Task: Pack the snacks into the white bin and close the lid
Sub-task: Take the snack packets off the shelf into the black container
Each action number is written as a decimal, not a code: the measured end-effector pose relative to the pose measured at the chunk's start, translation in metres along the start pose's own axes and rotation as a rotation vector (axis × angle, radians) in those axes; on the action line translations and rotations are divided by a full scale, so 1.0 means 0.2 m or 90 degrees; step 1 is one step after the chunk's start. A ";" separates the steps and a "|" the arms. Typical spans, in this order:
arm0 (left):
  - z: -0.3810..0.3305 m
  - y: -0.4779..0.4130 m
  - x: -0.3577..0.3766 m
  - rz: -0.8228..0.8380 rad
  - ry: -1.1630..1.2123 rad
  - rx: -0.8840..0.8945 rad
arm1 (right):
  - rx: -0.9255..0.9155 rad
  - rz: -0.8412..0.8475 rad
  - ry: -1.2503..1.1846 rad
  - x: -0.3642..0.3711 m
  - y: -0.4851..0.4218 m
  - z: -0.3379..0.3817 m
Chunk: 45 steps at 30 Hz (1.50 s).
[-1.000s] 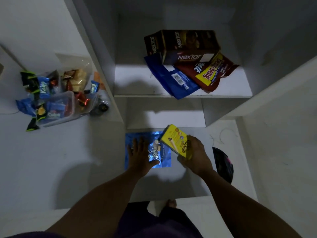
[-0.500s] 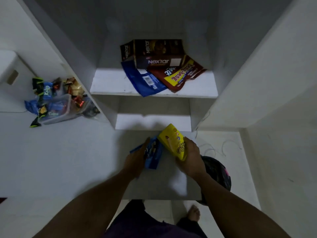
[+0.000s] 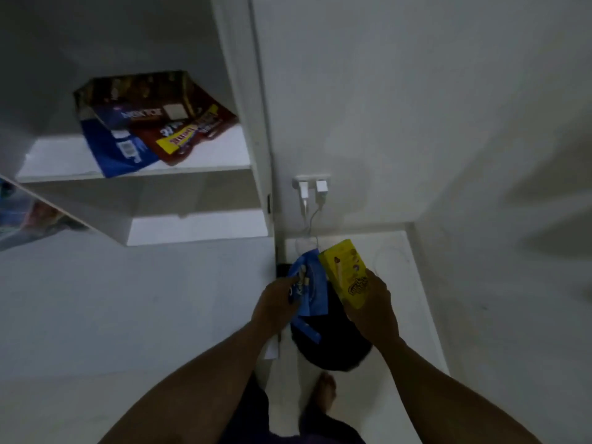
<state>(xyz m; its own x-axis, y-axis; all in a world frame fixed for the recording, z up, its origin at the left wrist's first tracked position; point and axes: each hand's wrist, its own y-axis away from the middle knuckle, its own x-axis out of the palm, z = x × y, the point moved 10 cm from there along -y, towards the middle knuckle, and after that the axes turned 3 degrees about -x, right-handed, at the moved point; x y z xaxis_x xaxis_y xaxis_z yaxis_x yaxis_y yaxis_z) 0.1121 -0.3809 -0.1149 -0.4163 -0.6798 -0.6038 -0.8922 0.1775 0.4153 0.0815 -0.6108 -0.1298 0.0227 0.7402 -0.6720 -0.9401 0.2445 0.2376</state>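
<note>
The left hand (image 3: 277, 306) gripped the blue packet (image 3: 312, 283), now carried off the surface (image 3: 128, 299). At 3 o'clock, the right hand (image 3: 373, 304) still clutched the yellow box (image 3: 346, 272).

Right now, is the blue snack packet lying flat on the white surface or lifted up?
Lifted. The left hand grips the blue packet in the air, beside the yellow box that the right hand holds.
</note>
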 end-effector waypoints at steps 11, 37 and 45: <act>0.55 -0.29 0.93 0.070 0.126 -0.283 | 0.221 0.089 0.062 0.37 0.03 -0.95; 0.56 -0.51 1.12 0.136 0.022 -0.212 | 0.252 0.087 0.044 0.53 -0.20 -0.82; 0.03 -0.21 0.18 -0.061 0.009 -0.060 | 0.040 0.042 -0.034 0.20 -0.07 0.14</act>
<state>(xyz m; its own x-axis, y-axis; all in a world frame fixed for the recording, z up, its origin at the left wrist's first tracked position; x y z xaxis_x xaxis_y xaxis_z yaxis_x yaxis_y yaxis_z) 0.1324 -0.4085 -0.1586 -0.3263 -0.7006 -0.6346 -0.9071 0.0432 0.4188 0.1058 -0.5666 -0.1408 -0.0190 0.7881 -0.6153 -0.9168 0.2317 0.3251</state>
